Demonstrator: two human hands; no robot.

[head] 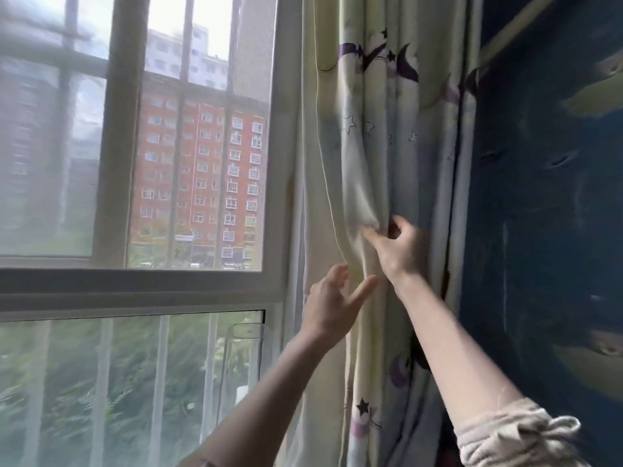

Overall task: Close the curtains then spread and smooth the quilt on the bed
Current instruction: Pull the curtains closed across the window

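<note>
A pale green curtain (381,136) printed with purple moons and stars hangs bunched in folds at the right side of the window (188,163). My right hand (396,246) pinches a fold of the curtain at mid height, thumb and fingers curled round the cloth. Just below and to the left, my left hand (332,299) reaches up with fingers spread, its fingertips touching the curtain's piped front edge. The window glass is uncovered. Neither bed nor quilt is in view.
A dark blue wall (546,197) with painted shapes stands right of the curtain. The window has a grey frame, outside bars and a view of red apartment blocks and trees. A clear glass container (244,352) stands by the lower pane.
</note>
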